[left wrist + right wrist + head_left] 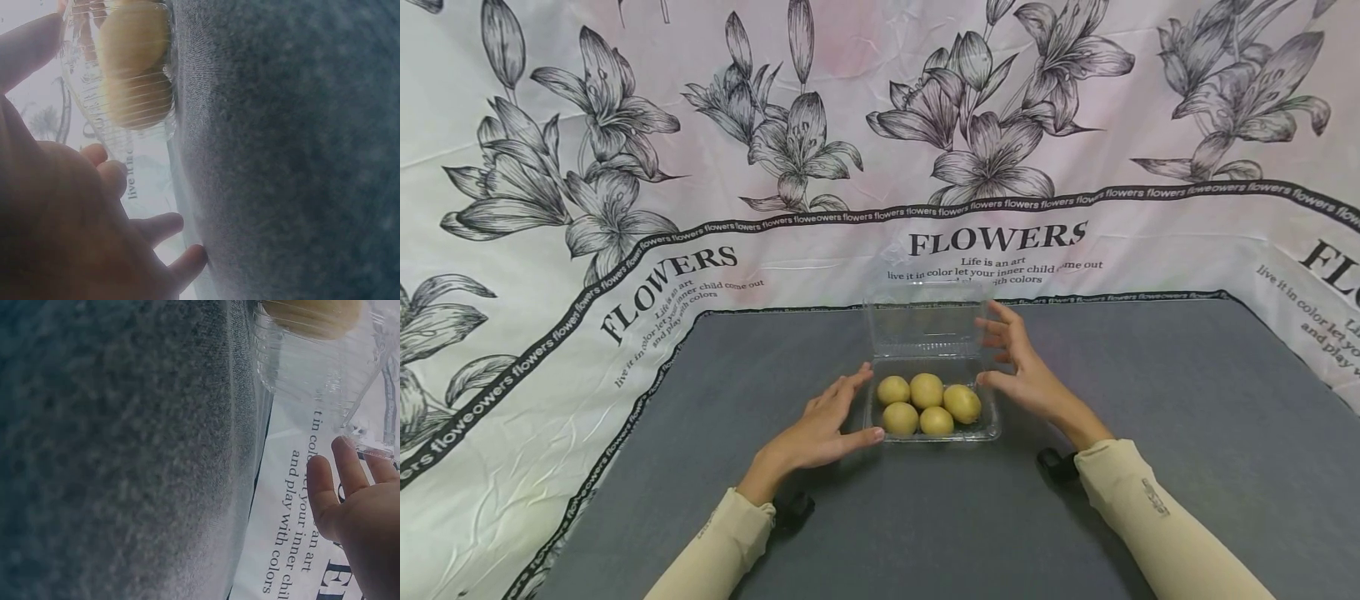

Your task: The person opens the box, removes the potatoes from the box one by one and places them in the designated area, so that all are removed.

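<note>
A clear plastic clamshell box (pixel 934 437) sits on the grey table with several round yellow fruits (pixel 927 390) in its base. Its hinged lid (pixel 925 327) stands raised at the back. At the box's left side is my left hand (pixel 820 429), fingers spread, thumb tip by the front left corner and fingertips by the back left one. My right hand (pixel 1018 367) is at the right side, its fairly straight fingers at the lid's right edge and its thumb near the base rim. In the right wrist view those fingertips (pixel 344 447) meet a corner of clear plastic.
Grey cloth covers the table (pixel 760 367). Behind it and to both sides hangs a white curtain (pixel 820 258) printed with black flowers and lettering, close behind the raised lid. Each wrist wears a dark band with a camera (pixel 793 510).
</note>
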{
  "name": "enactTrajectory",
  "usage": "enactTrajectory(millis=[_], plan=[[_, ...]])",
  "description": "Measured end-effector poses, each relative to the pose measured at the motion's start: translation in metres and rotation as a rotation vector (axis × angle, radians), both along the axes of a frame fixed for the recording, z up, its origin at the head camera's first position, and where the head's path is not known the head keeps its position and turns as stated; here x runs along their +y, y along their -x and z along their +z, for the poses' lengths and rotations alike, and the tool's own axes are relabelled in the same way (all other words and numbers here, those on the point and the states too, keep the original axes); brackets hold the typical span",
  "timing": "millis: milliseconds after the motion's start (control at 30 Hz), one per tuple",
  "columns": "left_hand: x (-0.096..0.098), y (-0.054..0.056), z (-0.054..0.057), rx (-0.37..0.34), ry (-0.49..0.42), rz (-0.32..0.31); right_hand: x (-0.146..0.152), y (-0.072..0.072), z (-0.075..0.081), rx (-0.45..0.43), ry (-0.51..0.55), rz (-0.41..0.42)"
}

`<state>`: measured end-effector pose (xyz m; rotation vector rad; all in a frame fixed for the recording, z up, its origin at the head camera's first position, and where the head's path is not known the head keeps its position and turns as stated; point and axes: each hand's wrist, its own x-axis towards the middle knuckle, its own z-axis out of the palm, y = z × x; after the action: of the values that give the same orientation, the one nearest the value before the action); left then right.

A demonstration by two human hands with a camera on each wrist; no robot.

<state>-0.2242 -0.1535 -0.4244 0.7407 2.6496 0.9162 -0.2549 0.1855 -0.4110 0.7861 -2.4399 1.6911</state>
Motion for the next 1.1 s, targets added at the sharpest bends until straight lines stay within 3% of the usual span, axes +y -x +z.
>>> enactTrajectory(millis=[233,733,1100], plan=[[0.001,0.0,0.001,0.006,0.0,0.003,0.002,0.006,-0.001,-0.048,0.027,0.007],[0.0,0.0,-0.002,0.021,-0.009,0.006,0.004,0.02,-0.005,-0.105,-0.065,-0.029],[0.0,0.0,-0.002,0.012,-0.003,0.005,0.005,0.026,-0.002,-0.209,-0.052,-0.028]])
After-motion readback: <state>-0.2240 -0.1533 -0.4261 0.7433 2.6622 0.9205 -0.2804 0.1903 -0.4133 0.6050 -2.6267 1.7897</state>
